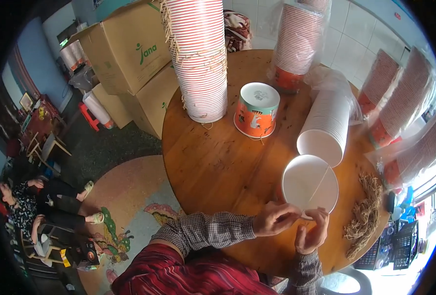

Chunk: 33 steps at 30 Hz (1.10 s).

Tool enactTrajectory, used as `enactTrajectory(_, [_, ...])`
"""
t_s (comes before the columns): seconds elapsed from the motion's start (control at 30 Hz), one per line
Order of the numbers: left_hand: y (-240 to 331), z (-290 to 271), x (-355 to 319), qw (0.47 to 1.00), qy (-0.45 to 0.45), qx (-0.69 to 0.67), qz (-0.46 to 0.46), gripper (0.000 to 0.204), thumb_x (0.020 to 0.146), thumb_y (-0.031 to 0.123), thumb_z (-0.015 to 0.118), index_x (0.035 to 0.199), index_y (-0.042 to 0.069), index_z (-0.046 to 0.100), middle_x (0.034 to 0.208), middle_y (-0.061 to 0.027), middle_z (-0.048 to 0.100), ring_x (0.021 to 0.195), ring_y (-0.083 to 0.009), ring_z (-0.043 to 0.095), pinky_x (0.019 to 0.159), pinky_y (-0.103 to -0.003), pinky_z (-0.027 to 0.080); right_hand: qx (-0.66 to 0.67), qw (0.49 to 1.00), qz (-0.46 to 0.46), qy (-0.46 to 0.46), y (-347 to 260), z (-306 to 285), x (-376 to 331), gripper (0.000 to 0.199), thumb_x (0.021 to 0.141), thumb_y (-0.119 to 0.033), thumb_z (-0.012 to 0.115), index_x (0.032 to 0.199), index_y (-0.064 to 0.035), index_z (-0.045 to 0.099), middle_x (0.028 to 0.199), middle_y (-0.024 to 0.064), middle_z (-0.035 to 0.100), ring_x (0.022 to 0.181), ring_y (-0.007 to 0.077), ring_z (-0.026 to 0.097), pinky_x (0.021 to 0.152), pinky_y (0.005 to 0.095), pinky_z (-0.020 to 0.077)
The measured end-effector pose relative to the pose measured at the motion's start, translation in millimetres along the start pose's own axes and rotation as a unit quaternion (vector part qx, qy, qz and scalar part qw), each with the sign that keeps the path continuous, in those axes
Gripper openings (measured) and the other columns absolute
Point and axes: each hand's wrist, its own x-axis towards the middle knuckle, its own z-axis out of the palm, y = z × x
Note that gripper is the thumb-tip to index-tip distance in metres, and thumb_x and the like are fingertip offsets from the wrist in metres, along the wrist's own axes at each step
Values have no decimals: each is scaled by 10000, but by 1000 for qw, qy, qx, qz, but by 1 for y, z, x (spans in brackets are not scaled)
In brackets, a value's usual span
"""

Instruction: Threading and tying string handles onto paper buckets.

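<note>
A white-lined paper bucket (304,181) lies tipped at the table's near right, its mouth facing me. Across that mouth stretches a thin piece of twine (320,184), running down to the rim between my hands. My left hand (276,219) is closed in a pinch at the rim's lower left, seemingly on the twine's end; the fingertips partly hide it. Curled fingers of my right hand (313,232) rest at the bucket's lower rim, the thumb lower down. To the right lies a loose bundle of brown twine (364,216).
Behind the bucket, nested white buckets (326,125) lie sideways. An orange-green bucket (256,110) stands upside down beside a tall stack (201,64) with twine hanging off. Bagged stacks (296,46) stand farther back. Cardboard boxes (134,49) and a seated person (41,206) are left.
</note>
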Motion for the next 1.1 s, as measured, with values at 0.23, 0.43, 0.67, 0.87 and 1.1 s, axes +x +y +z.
enactTrajectory(0.23, [-4, 2, 2, 999, 7, 4, 37, 117, 834, -6, 644, 943, 31, 623, 733, -88, 652, 579, -176, 639, 515, -286, 474, -41, 998, -14, -51, 2, -4, 0, 189, 734, -74, 720, 904, -49, 642, 842, 85, 615, 767, 266, 582, 798, 439, 438])
enactTrajectory(0.43, [-4, -3, -2, 1000, -29, 1, 5, 146, 816, -16, 654, 950, 33, 623, 700, -82, 635, 552, -197, 620, 500, -302, 457, -36, 999, -17, -38, 0, -2, -1, 163, 742, -42, 708, 892, -73, 651, 803, 64, 613, 739, 253, 584, 772, 437, 460])
enactTrajectory(0.67, [-6, -3, -2, 999, -26, -12, 29, 209, 786, -51, 665, 974, 30, 624, 679, -78, 620, 534, -195, 611, 488, -310, 448, -68, 997, -18, -36, 1, -1, -7, 98, 768, -46, 675, 838, -50, 606, 798, 79, 600, 740, 280, 573, 744, 440, 485])
enactTrajectory(0.87, [-2, 0, 0, 999, -15, -2, 39, 220, 792, -42, 669, 993, 37, 626, 657, -80, 606, 531, -188, 609, 479, -303, 440, -77, 997, -22, -13, 2, 4, -8, 99, 775, -23, 653, 839, -40, 579, 772, 94, 567, 725, 290, 557, 735, 444, 488])
enactTrajectory(1.1, [-6, -4, 0, 1000, -16, 20, -12, 149, 837, 38, 676, 980, 41, 634, 680, -89, 628, 551, -176, 629, 495, -293, 458, -75, 997, -20, -23, -3, 5, 4, 123, 757, 8, 664, 838, -34, 582, 783, 109, 569, 735, 308, 565, 699, 403, 486])
